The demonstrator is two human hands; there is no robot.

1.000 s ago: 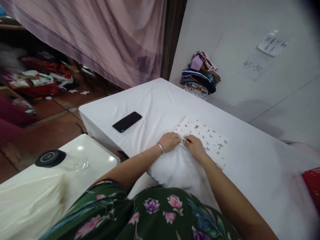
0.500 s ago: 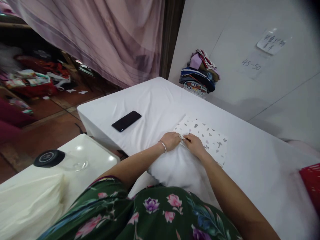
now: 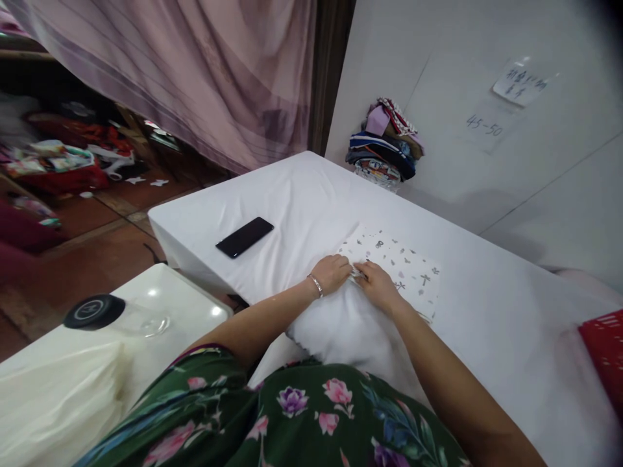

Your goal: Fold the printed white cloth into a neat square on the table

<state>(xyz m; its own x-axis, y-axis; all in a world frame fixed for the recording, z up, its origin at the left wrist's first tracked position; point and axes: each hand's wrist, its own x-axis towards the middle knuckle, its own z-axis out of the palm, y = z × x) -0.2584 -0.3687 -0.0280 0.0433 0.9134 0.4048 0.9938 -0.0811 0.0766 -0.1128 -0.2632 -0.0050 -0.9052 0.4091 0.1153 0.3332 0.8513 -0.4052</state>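
A white cloth with small grey prints [image 3: 411, 269] lies on the white-covered table [image 3: 491, 318], its near edge gathered between my two hands. My left hand [image 3: 331, 272], with a bracelet at the wrist, is closed on the near left part of this cloth. Just to its right, my right hand [image 3: 374, 284] pinches the same gathered edge, fingertips almost touching those of my left hand. Plain white fabric [image 3: 348, 327] bulges below both hands, in front of my body.
A black phone [image 3: 244, 237] lies on the table's left part. Folded clothes [image 3: 384, 146] are stacked by the wall. A red basket [image 3: 603, 350] is at the right edge. At the left, a white stand [image 3: 187, 301] bears a black-lidded clear container [image 3: 95, 312].
My fingers have shifted very slightly on the gathered edge, and the fold between them looks a little flatter. The whole view has moved a little.
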